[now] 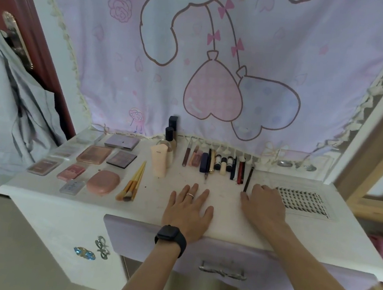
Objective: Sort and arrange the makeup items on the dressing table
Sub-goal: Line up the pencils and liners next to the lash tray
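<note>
The left hand [188, 206] lay flat on the dressing table [225, 195], fingers straight and spread wide, holding nothing; a ring [190, 194] sat on one finger and a black watch [171, 236] on the wrist. The right hand [263, 206] rested palm-down at its three o'clock, fingers loosely bent and empty, the thumb just beside the near end of a black pencil [248, 178]. At the right hand's three o'clock lay a lash tray [303, 200], just beside the fingers. At twelve o'clock from the left hand ran a row of lipsticks and pencils [214, 162]; at eleven stood a pale tube [159, 162] and dark-capped bottles [169, 135]; at ten lay brushes [132, 183]; at nine, a pink compact [103, 181] and flat palettes [94, 154]
</note>
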{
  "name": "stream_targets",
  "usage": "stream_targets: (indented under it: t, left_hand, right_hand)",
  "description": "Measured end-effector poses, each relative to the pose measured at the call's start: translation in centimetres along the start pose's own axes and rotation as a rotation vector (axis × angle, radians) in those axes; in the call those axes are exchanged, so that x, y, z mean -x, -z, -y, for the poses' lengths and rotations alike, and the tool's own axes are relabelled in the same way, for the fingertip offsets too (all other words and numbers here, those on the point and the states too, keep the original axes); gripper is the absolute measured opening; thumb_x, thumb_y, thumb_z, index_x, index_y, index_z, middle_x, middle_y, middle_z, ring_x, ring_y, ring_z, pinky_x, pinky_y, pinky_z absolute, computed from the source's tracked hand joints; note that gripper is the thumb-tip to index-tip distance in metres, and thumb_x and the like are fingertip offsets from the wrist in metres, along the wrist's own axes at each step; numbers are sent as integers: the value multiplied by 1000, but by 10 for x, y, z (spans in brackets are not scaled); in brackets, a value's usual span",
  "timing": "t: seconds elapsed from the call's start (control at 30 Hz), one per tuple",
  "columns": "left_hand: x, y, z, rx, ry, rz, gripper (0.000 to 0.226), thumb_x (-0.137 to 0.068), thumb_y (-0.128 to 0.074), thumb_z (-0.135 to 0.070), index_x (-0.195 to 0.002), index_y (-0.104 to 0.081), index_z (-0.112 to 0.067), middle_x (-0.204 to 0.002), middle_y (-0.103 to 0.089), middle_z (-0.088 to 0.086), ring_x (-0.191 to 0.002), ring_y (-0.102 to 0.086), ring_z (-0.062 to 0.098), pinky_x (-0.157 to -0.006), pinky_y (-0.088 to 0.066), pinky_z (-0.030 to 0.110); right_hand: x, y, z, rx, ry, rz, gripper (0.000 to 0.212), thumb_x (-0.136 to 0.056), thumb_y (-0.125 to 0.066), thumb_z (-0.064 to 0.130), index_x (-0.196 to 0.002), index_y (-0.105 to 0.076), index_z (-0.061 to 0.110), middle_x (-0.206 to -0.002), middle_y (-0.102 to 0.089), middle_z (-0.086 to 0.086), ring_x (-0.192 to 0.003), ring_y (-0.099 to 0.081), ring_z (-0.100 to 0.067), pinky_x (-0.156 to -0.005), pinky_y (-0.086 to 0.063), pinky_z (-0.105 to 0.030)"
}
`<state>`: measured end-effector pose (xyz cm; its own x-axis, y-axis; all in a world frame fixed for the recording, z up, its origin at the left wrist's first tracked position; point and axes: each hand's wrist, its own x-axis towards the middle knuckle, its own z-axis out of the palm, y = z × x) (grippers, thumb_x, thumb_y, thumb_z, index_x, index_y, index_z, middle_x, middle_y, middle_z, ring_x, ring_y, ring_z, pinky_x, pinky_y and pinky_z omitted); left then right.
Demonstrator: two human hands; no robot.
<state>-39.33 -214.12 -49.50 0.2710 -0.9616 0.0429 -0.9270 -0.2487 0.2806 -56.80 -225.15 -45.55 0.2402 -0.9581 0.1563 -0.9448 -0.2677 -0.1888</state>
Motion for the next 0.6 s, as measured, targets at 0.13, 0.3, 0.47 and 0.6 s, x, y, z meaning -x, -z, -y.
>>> stream_targets:
  t: [0.13, 0.3, 0.47, 0.6]
  left_hand:
    - [1, 2, -1, -1, 3, 1, 64, -96, -17, -63, -156, -9, -43, -167, -4, -9, -153, 2, 14, -124, 5, 43]
    - [3, 2, -1, -9, -2, 2, 63, -97, -15, -62, -156, -7, -44, -167, -3, -10, -153, 3, 13, -123, 5, 42]
    - [3, 7, -3, -22, -4, 8, 62, -98, -16, -61, -157, -9, -43, -167, -4, -9, -153, 2, 13, -124, 4, 42]
    - [4, 10, -4, -8, -13, 8, 62, -98, -19, -61, -156, -12, -42, -166, -7, -9, -153, -1, 13, -124, 2, 42]
  right_hand:
    - [-2, 8, 12, -24, -12, 69, 47, -102, -39, 51, -136, -51, 21, -124, -61, -7, -120, -50, -29, -90, -46, -39]
    - [0, 8, 10, 81, 22, 27, 33, -105, -40, 38, -114, -61, 15, -105, -61, -2, -98, -56, -21, -70, -39, -30]
    - [14, 14, -2, 101, -25, 26, 9, -100, -50, 22, -95, -46, 15, -98, -62, -3, -73, -44, -17, -54, -30, -26]
    - [31, 16, -13, -34, -36, 18, 12, -101, -46, 17, -94, -55, 14, -101, -68, -7, -80, -54, -20, -59, -35, -27]
